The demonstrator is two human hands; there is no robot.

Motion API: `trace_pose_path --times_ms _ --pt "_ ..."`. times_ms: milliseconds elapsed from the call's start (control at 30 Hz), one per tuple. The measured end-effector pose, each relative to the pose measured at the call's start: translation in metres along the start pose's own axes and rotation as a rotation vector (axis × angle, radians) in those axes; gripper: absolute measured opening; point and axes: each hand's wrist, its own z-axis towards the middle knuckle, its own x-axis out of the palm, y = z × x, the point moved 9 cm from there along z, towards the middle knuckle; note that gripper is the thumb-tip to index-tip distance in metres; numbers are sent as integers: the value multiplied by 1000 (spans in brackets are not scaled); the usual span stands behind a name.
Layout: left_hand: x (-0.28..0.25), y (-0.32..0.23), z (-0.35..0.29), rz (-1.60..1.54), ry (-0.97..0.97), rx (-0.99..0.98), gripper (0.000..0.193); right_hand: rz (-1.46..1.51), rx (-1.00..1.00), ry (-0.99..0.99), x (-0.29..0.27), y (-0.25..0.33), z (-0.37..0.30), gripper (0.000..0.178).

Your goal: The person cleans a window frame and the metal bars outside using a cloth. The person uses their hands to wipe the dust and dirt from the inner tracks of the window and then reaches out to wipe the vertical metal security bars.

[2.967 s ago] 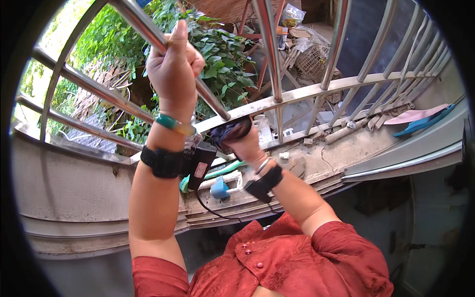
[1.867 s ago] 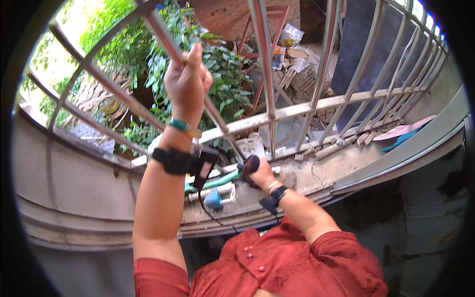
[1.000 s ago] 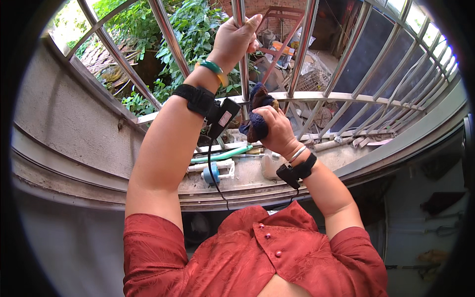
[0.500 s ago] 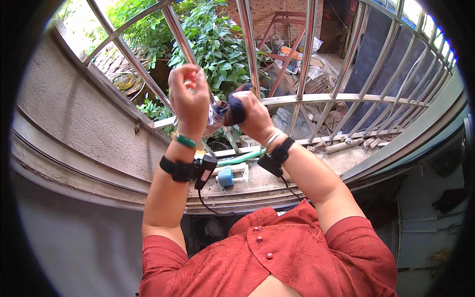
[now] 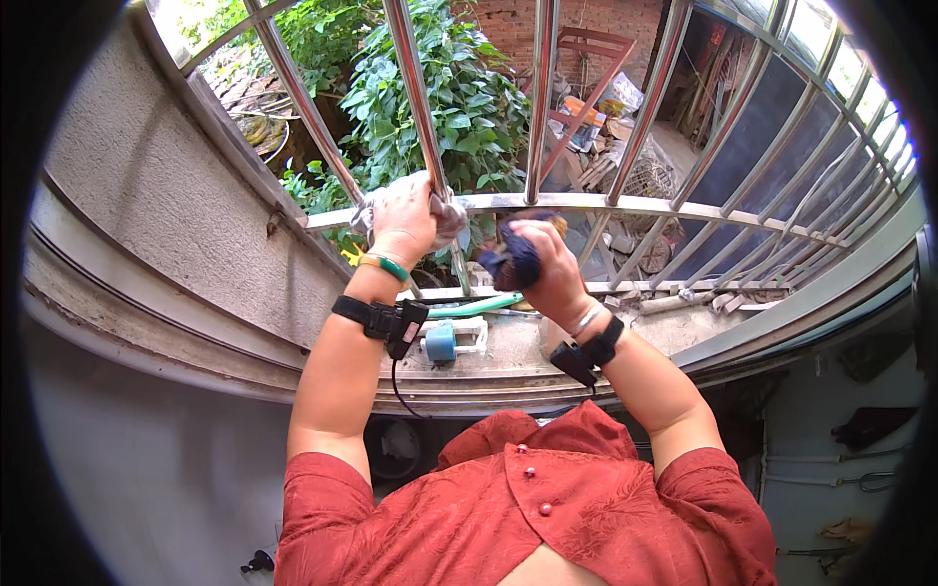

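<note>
"What's the biggest thing in front of you?"

"A shiny, silvery metal window grille [image 5: 541, 98] with round upright bars and a paler crossbar. I'd judge it rigid, and the polished bars may feel slick under a bare palm."

"And the soft things?"

"The larger is a crumpled greyish-white cloth [image 5: 450, 220], bunched on the crossbar around the foot of an upright. My left hand [image 5: 405, 214] is closed over it, though my fingertips are hidden. It looks thin, light and limp; a full palm over the bunch should hold better than a pinch at a loose edge."

"And the other one?"

"A wadded dark navy cloth [image 5: 516, 258] with brownish patches, clamped in my right hand [image 5: 557, 273]. Whether it touches the grille, I can't tell. I'd expect it thicker, springy and hard to damage, best squeezed around its middle."
</note>
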Motion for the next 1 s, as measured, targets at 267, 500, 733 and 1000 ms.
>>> trace_pose_path --times_ms 267,500,733,1000 --pt "-8 6 4 146 53 173 29 -154 -170 216 57 3 44 39" --pt "1 -2 -4 -7 -85 249 30 -237 -200 123 20 -9 25 33" --pt "12 -1 3 62 3 194 37 -262 -88 168 65 0 51 37" --pt "8 5 1 83 36 260 35 -231 116 359 62 -11 82 35"
